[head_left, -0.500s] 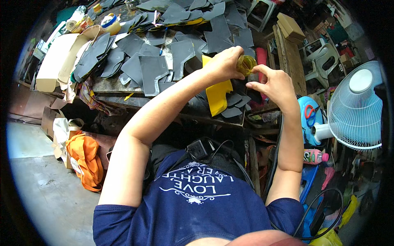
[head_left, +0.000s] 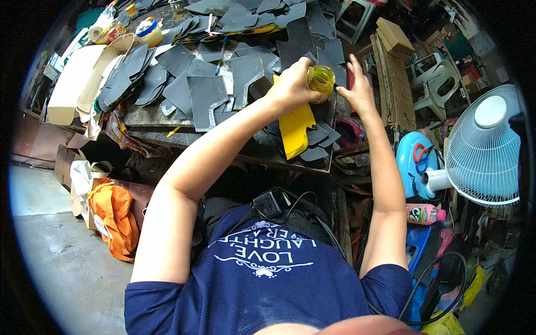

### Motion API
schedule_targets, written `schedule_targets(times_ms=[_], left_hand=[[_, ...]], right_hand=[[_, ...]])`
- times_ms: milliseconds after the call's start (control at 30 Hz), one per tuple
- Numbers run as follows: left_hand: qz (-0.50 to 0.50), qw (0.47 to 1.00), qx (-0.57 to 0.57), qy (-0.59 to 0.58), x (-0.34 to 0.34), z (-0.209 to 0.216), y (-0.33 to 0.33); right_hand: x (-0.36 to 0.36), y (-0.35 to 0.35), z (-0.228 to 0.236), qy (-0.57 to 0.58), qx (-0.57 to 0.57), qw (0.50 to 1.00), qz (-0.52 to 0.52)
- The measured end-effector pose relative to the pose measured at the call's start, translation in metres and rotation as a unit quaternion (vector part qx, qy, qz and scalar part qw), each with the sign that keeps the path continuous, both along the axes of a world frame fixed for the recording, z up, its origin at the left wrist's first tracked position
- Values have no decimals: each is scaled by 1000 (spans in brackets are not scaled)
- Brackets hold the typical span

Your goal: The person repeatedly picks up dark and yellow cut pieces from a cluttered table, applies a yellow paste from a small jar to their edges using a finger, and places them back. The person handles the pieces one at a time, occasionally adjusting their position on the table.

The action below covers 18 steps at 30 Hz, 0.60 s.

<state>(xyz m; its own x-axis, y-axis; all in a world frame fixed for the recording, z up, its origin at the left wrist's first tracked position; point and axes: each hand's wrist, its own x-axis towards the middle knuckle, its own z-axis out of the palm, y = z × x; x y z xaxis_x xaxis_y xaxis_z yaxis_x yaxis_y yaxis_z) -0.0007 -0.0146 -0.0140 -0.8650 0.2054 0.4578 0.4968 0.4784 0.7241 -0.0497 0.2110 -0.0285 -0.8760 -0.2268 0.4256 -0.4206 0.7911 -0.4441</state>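
Observation:
A see-through yellow jar (head_left: 322, 82) is gripped in my left hand (head_left: 294, 84), tilted over the right part of the worktable. What is inside it cannot be made out. My right hand (head_left: 359, 92) hovers just to the right of the jar, fingers spread and holding nothing visible; its thumb comes close to the jar. Below my left hand lies a yellow sheet piece (head_left: 294, 134), partly under the wrist. Small dark grey pieces (head_left: 320, 135) rest beside it at the table corner. A larger dark grey piece with a pale edge (head_left: 209, 100) lies left of my forearm.
Piles of dark grey cut pieces (head_left: 125, 75) cover the table. A cardboard box (head_left: 78, 84) and a blue-rimmed tub (head_left: 149, 33) stand at the left. On the right are a wooden bench (head_left: 393, 84), a fan (head_left: 486, 148), red-handled scissors (head_left: 420, 153) and a pink bottle (head_left: 422, 214).
My left hand has brought the jar slightly left and nearer, turning it. My right hand has spread its fingers and shifted away from the jar.

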Motion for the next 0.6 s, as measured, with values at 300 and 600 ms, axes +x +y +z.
schedule_targets(times_ms=[300,600], left_hand=[[-1,998,-15,-56,3,5,-2],[-3,997,-22,-75,5,6,0]], right_hand=[[-31,-11,-11,15,-327,945,20],[-11,11,0,-108,-678,721,99]])
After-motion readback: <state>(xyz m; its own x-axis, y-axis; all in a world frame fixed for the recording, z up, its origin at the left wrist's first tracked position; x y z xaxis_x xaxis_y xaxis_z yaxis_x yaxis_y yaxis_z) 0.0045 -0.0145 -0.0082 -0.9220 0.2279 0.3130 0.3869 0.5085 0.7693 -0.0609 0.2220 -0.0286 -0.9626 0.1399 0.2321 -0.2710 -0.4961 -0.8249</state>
